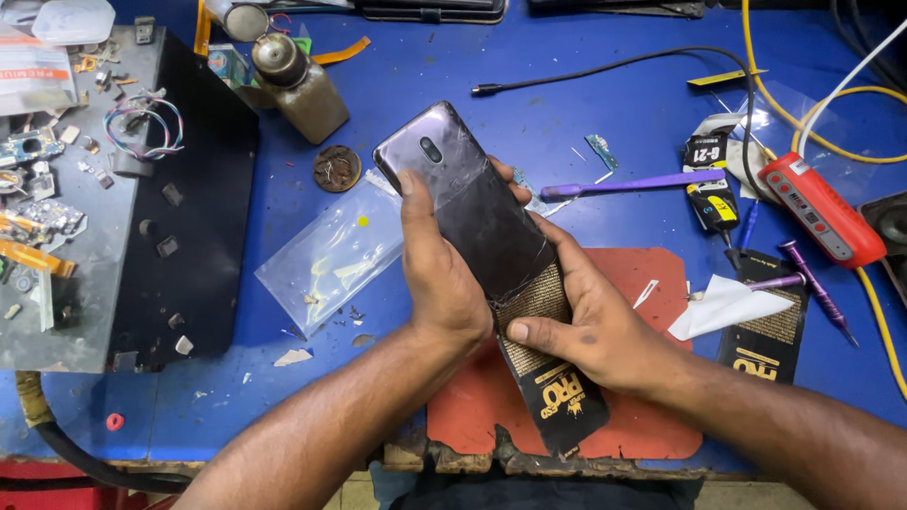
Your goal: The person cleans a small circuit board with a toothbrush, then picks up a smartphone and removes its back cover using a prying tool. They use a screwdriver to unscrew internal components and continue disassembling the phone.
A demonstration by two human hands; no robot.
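A dark smartphone [468, 203], back panel cracked, is held tilted above the middle of the blue counter [586, 113], over a red mat [652, 274] at the near edge. A black packet [553, 378] is pressed against its lower end. The step appears to be a panel fitting or inspection; steady support is called for next. The left hand [439, 274] is clamped on the phone's left edge, fingers upward; the right hand [586, 321] is closed on phone and packet.

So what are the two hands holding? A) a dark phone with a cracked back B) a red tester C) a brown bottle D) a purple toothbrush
A: both the left hand and the right hand grip the dark phone, whose back is cracked.
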